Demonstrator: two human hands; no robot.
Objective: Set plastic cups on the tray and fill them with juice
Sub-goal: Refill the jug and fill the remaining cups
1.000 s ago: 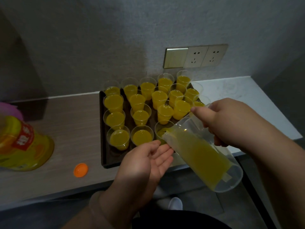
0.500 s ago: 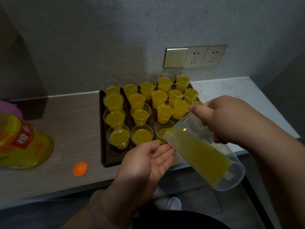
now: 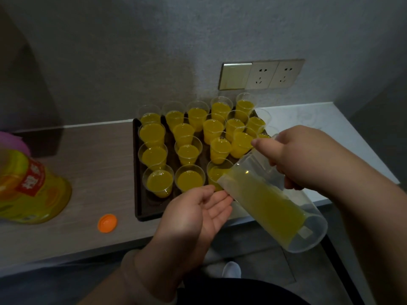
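A dark tray (image 3: pixel 138 194) on the counter carries several clear plastic cups filled with orange juice. My right hand (image 3: pixel 295 157) grips the handle of a clear measuring jug (image 3: pixel 271 205), tilted steeply with its spout over the front-right cup (image 3: pixel 217 172). Juice lies along the jug's lower side and reaches the spout. My left hand (image 3: pixel 198 214) hovers palm up and open just below the spout, beside that cup, touching neither clearly.
A large juice bottle (image 3: pixel 28 190) with a red label stands uncapped at the left, and its orange cap (image 3: pixel 107 223) lies near the counter's front edge. Wall sockets (image 3: pixel 273 73) sit behind the tray. The counter's right part is white.
The jug has stayed tilted over the front-right cup while the juice in it sinks slightly. Both hands hold nearly the same positions.
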